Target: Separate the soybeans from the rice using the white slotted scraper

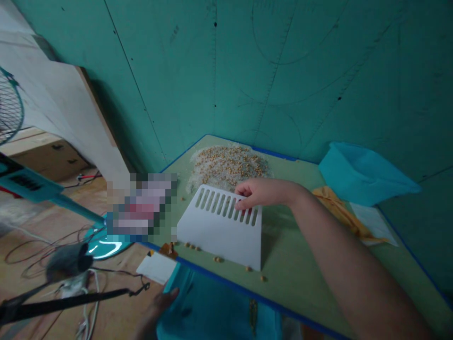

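Note:
My right hand (260,193) reaches in from the right, its fingers curled closed over the slotted edge of a white plastic board (219,236). The board has a row of long slots along its far side and lies over the table top, close to the front edge. Just beyond it is a heap of tan, soybean-like beans mixed with whitish grains (230,165). Low in the view, my left hand (161,307) grips the left rim of a teal bin (212,302) below the table edge; its thumb shows, while the other fingers are hidden.
Several loose beans (217,259) lie along the front of the green table (300,264). At its right are a teal bag-like container (364,172) and an orange cloth (339,215). A fan stand (109,236), cables and a dark metal arm (71,300) occupy the left. A green wall (283,71) rises behind.

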Available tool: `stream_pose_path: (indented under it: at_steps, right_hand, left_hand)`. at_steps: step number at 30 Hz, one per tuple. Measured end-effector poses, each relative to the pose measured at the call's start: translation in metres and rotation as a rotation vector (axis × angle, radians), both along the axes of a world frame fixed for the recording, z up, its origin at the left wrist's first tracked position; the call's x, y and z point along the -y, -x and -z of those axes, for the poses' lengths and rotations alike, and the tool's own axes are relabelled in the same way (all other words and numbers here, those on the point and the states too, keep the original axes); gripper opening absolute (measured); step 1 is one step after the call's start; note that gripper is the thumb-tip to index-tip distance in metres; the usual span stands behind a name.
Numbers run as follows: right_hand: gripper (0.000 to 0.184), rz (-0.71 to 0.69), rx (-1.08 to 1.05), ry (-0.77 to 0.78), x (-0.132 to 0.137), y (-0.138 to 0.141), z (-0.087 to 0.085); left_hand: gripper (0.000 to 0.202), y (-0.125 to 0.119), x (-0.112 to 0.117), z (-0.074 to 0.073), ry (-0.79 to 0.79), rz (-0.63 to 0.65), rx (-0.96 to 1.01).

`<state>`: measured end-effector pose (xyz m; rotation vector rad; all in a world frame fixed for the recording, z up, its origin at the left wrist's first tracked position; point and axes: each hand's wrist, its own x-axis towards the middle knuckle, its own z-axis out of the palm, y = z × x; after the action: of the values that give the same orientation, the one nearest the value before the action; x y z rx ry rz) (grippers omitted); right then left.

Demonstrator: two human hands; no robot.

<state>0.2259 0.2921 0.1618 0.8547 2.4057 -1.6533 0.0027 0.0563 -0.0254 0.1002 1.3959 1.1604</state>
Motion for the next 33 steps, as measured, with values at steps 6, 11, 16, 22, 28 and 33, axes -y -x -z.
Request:
stream_pose_path:
  at_steps: [6,11,16,22,28,33]
  right_hand:
    - [0.016,-0.033,0.033,-0.041,0.003,-0.001,-0.004]
    - [0.012,-0.058,0.069,-0.004,0.005,0.000,-0.005]
    - [0.012,-0.059,0.094,0.038,0.007,-0.001,-0.002]
    - [0.010,-0.016,0.079,0.087,0.011,-0.003,-0.005]
    - [0.009,-0.012,0.048,0.140,0.010,-0.007,-0.005]
    - [0.012,-0.010,-0.005,0.098,0.007,-0.008,-0.002]
  left_hand:
    - [0.026,-0.024,-0.004,-0.009,0.041,0.034,0.085]
    - [0.043,-0.020,-0.005,-0.027,0.056,-0.010,0.091]
    - [0.066,-0.034,0.008,-0.060,-0.033,-0.107,0.271]
    - [0.070,-0.046,0.006,-0.079,-0.041,-0.135,0.163]
    - [0.066,-0.028,0.007,-0.083,-0.119,-0.221,0.045]
    - [0.061,-0.012,0.016,-0.078,-0.105,-0.261,0.041]
